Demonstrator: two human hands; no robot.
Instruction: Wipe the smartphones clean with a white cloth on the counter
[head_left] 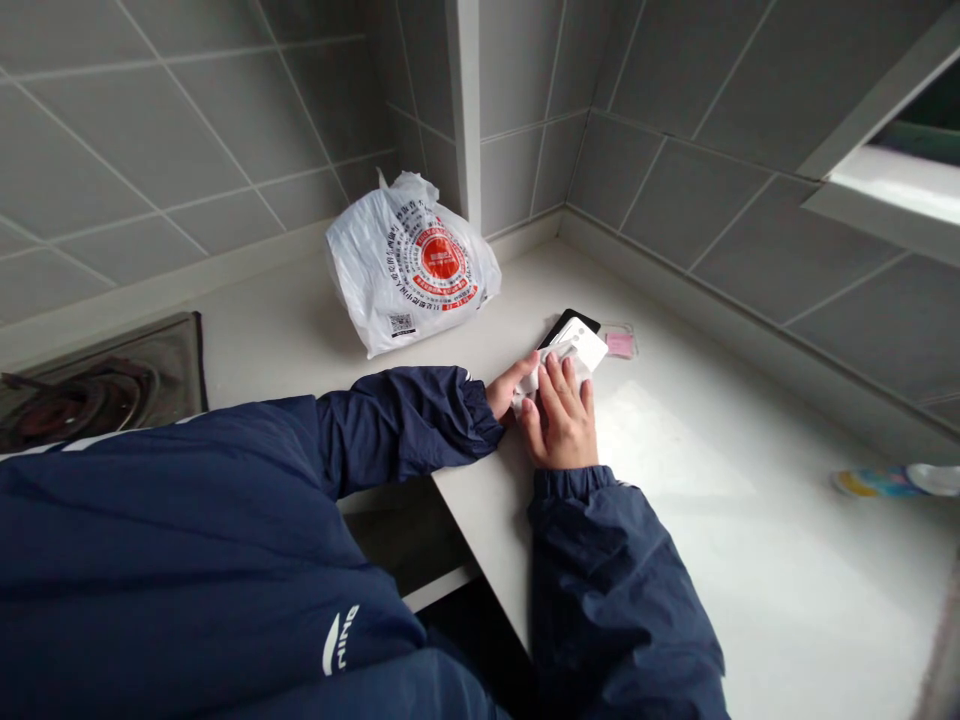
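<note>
A crumpled white tissue (528, 386) lies between my hands near the inner corner of the counter. My left hand (507, 388) has its thumb along the tissue's left edge and seems to grip it; its other fingers are hidden. With fingers stretched out, my right hand (564, 425) rests flat on top of the tissue. Just beyond the fingertips is a flat white phone-like object (589, 342) with small round dark spots. A black flat object (559, 326) shows behind it. To their right lies a small clear case with a pink piece (620, 345) in it.
A white plastic bag (367, 280) with red and black print stands behind my left forearm. A stove burner (112, 385) is at the far left. On the right a bottle (885, 482) lies on the counter (675, 560). Tiled walls meet behind; open shelves show below.
</note>
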